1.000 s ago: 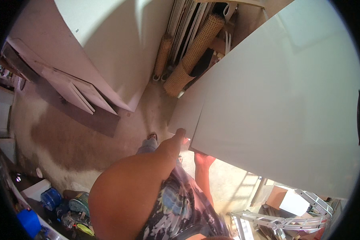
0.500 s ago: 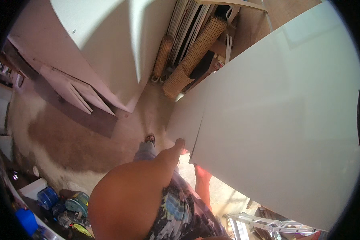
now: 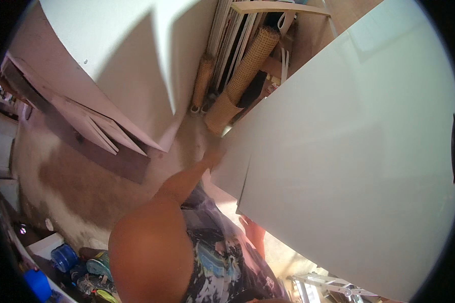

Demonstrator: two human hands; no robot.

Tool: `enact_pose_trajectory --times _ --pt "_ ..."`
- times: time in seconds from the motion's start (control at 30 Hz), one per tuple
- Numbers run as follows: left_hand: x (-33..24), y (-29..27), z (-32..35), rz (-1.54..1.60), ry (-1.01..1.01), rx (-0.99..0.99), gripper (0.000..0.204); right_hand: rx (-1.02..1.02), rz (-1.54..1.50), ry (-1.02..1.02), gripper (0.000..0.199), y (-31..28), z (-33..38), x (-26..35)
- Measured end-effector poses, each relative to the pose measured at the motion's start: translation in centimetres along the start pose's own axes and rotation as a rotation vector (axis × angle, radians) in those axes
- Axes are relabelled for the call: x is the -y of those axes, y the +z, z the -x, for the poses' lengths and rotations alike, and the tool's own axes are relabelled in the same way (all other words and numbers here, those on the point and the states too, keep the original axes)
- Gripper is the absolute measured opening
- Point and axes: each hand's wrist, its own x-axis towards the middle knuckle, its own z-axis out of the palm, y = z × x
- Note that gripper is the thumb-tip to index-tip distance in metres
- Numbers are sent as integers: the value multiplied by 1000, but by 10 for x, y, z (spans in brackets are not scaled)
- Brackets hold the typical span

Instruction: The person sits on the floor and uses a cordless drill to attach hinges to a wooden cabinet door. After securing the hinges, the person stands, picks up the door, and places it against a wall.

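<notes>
1. A large flat white rectangular panel (image 3: 349, 166) fills the right half of the view, tilted, its lower left corner near the person's body.
2. The left hand (image 3: 213, 157) reaches forward and meets the panel's left edge; it is blurred, so whether its fingers are closed on that edge cannot be told.
3. The right hand is hidden behind the panel.
4. The panel's face is smooth, plain and pale, with a second sheet's edge showing along its left side.
5. Ahead stand woven cane rolls (image 3: 242, 81) and leaning white boards (image 3: 116, 76); bare concrete floor (image 3: 76, 187) lies open to the left.
</notes>
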Motion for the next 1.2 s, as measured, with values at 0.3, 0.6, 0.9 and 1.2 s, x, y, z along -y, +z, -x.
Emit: enact_pose_trajectory --times 0.3,0.6,0.9,1.2 --pt "-332 25 -106 308 666 484 63 -155 201 -507 41 28 -9 -18" --pt "-377 46 -143 313 1043 947 72 -590 363 -1232 40 94 -11 -42" --pt "-418 66 -155 513 1228 1074 84 -942 387 -1565 40 133 17 -80" --pt "-430 68 -150 524 1169 1159 78 -862 429 -1658 37 140 54 -98"
